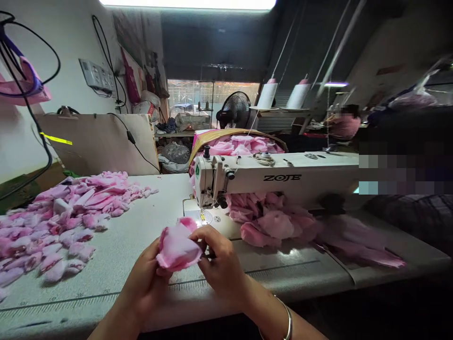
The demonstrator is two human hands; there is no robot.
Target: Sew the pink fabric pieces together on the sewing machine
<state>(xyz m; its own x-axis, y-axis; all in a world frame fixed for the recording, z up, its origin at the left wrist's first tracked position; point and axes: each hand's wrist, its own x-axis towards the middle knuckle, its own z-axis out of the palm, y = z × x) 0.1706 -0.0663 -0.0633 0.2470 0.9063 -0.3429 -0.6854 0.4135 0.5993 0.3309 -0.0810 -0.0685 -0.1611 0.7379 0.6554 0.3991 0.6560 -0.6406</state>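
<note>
The fingers [208,236] of both hands are closed on a folded piece of pink fabric [177,248], holding it just above the tabletop [148,222]. The left hand [145,283] grips it from below and the right hand [222,264] pinches its edge, a metal bangle [288,323] on that wrist. A ZOJE sewing machine [212,182] stands at twelve o'clock. A heap of pink fabric pieces [71,212] lies at nine o'clock, and a bunched pink mass [272,222] sits at two o'clock under the machine's arm.
</note>
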